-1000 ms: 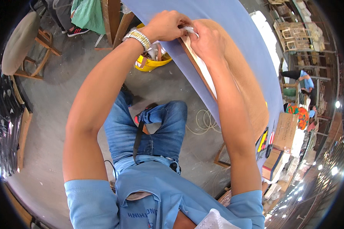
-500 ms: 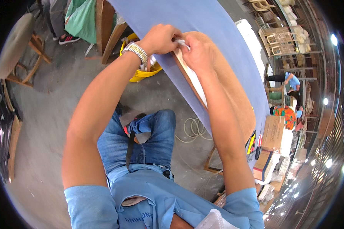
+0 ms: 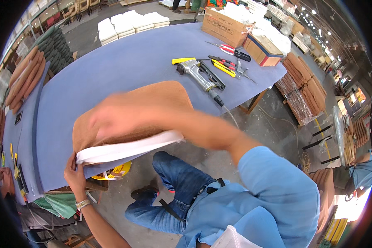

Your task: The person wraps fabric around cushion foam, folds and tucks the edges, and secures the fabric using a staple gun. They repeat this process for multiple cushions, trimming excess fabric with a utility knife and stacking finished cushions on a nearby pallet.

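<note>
Your left hand (image 3: 74, 173) had its thumb and fingers narrowed on the left end of a long, flat white strip (image 3: 132, 149), which ran along the near side of the rounded, brown fabric-covered cushion (image 3: 165, 95). That cushion lay on the broad, blue-covered table (image 3: 124, 58), close to its near edge. Your right hand (image 3: 113, 118) was above the cushion, too blurred to tell whether its fingers were wide or narrow. You had room over the blue surface leftward and outward to the far edge; on the right, a grey metal, hose-fed air gun (image 3: 200, 76) lay near the cushion's far right corner and tightened that side. Half a second earlier, your hands had met at one end of the cushion; they had since come apart, and your view had swung round, bringing the air gun into sight.
</note>
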Demonstrator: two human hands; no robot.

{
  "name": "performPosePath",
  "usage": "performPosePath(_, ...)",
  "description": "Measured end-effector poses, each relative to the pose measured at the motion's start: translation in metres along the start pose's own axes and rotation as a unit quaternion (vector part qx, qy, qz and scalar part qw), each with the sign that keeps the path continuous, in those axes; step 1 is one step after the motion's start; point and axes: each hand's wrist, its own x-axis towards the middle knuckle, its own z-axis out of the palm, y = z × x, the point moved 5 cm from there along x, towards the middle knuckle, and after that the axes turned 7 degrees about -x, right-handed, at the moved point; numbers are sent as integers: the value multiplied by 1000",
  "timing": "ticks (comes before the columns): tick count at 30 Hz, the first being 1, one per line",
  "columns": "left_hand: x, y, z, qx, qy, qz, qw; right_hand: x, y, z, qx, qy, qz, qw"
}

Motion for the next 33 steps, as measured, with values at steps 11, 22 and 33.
performPosePath(11, -3, 24, -9, 52, -26, -42, 997, -160, 388, -119, -348, -202, 477, 781)
performPosePath(22, -12, 45, -13, 127, 44, -68, 989, -55, 228, -180, -265, 177, 154, 935)
performPosePath(33, -30, 62, -1, 150, 82, -6, 985, 54, -130, -28, 505, 114, -265, 813)
